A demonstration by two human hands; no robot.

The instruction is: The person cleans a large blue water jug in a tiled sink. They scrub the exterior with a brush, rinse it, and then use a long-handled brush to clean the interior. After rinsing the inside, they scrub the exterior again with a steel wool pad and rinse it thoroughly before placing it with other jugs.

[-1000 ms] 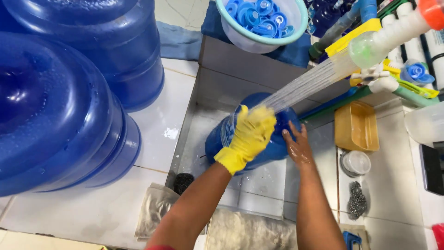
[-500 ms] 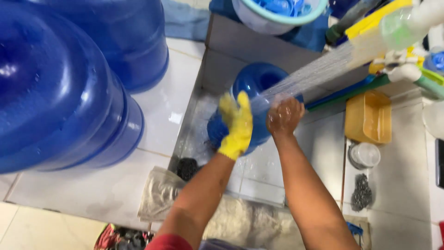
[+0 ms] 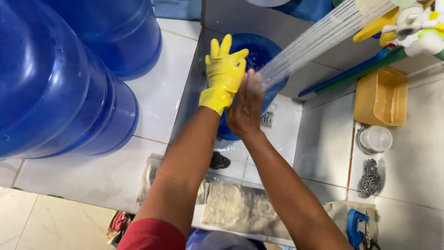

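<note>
My left hand [image 3: 225, 73] wears a yellow rubber glove, fingers up and spread, held against my bare right hand [image 3: 246, 105] in a spray of water [image 3: 314, 39] from a sprayer head [image 3: 418, 21] at the upper right. Both hands are above a blue water jug [image 3: 259, 55] that lies in a tiled wash basin [image 3: 319, 139]. Neither hand grips anything. The right hand's fingers are blurred by the water.
Large blue water jugs [image 3: 55, 78] stand on the white tiled ledge at left. A yellow tub [image 3: 381, 97], a clear lid [image 3: 375, 139], steel wool [image 3: 370, 178] and a blue tool [image 3: 357, 227] lie at right. Wet cloths [image 3: 240, 208] hang over the basin's front rim.
Both hands have lifted off the jug and come together under the spray. The gloved hand has turned fingers up and the view has shifted closer.
</note>
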